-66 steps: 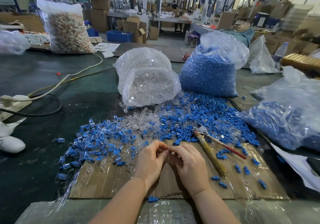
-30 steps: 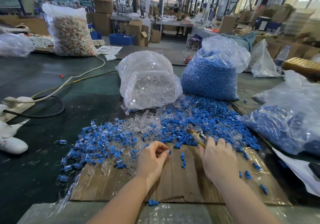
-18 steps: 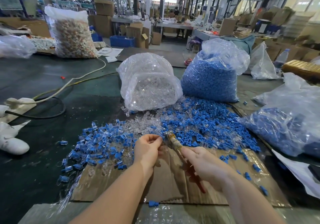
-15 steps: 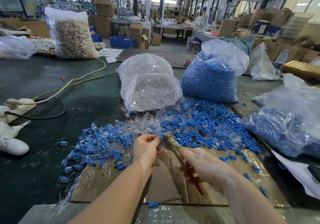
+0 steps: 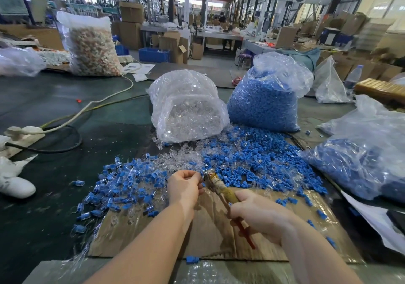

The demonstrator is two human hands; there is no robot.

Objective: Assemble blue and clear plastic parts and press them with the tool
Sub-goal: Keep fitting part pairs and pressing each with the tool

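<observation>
**Pliers meet a small part over the cardboard mat**

The left hand [image 5: 185, 188] is curled, its fingertips pinched together on something small right at the tool's nose; the piece itself is too hidden by the fingers to make out. Just to its right, the right hand [image 5: 257, 214] is wrapped around the handles of the pliers [image 5: 221, 190], squeezing them in a fist. One red handle end sticks out below the palm.

The pliers run diagonally: the metal nose points up and to the left, toward the left hand's fingertips, and the handles trail down and to the right. The nose touches or nearly touches those fingertips; whether it bites the part cannot be told.

Both hands hover above a sheet of cardboard [image 5: 210, 235] on a dark green table [image 5: 50, 174]. Left of the hands lies a scatter of assembled blue-and-clear pieces [image 5: 127, 178]; beyond them a strip of loose clear parts [image 5: 182, 158], and to the right a spread of loose blue parts [image 5: 258, 158]. Behind stand a bag of clear parts [image 5: 186, 110] and, beside it on the right, a bag of blue parts [image 5: 267, 99]. A white cable [image 5: 92, 106] crosses the table at left. The room is a workshop with cartons and benches.
</observation>
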